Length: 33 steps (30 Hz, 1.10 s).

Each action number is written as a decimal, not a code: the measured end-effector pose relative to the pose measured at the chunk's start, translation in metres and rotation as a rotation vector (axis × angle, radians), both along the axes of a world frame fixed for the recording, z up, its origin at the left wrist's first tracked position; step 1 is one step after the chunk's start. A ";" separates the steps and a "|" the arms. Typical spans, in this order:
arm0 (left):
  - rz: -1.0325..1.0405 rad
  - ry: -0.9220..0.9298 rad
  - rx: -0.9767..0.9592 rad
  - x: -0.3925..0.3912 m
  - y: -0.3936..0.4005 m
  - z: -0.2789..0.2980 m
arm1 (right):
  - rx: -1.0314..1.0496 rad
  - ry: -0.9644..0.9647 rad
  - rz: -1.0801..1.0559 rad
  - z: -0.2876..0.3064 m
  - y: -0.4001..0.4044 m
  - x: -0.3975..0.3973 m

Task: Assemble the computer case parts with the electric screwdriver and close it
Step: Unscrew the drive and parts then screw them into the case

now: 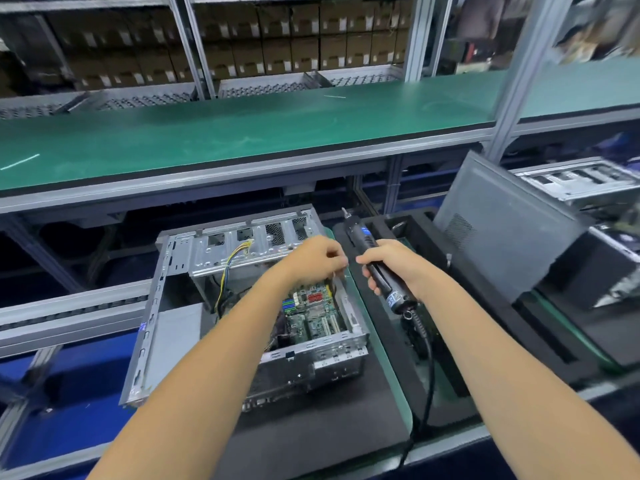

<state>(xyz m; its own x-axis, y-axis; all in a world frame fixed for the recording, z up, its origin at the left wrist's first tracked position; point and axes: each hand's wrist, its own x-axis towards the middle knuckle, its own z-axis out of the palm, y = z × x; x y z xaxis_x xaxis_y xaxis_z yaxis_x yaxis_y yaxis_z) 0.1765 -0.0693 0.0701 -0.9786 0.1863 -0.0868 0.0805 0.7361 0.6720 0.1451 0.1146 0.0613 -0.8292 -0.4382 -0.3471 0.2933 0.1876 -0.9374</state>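
Right hand (391,268) fingers wrap the electric screwdriver (377,265), just right of the open computer case (249,306). Left hand (317,259) fingers curl over its rim, contents unclear. Case looks stiff, sharp-edged; grip its frame.

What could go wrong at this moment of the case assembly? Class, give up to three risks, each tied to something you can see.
1. The right hand holds the screwdriver beside the open case; a slip could jab the bare motherboard.
2. The left hand seems to pinch something small over the case; dropped, it might fall onto the board.
3. The screwdriver's cord trails over the bench edge and could snag the tool.
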 end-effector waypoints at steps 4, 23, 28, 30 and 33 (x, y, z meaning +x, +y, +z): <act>-0.029 -0.045 -0.056 -0.036 0.061 -0.012 | -0.007 -0.049 -0.078 -0.011 0.056 -0.025; -0.059 -0.246 -0.928 -0.074 0.211 -0.186 | 0.072 -0.156 0.126 -0.099 0.176 -0.095; -0.111 -0.252 -1.015 -0.078 0.218 -0.211 | 0.038 -0.193 0.145 -0.109 0.173 -0.101; -0.094 -0.294 -1.010 -0.081 0.222 -0.216 | 0.029 -0.208 0.135 -0.111 0.174 -0.104; -0.076 -0.338 -0.985 -0.084 0.225 -0.223 | 0.021 -0.233 0.119 -0.114 0.176 -0.108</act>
<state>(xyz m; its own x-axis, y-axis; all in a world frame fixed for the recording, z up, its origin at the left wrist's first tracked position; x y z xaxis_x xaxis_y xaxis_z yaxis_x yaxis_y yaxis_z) 0.0926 0.1558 -0.1531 -0.8634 -0.0555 -0.5014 0.0694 0.9714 -0.2269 0.0369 0.2902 -0.0532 -0.6692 -0.5186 -0.5323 0.4753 0.2520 -0.8430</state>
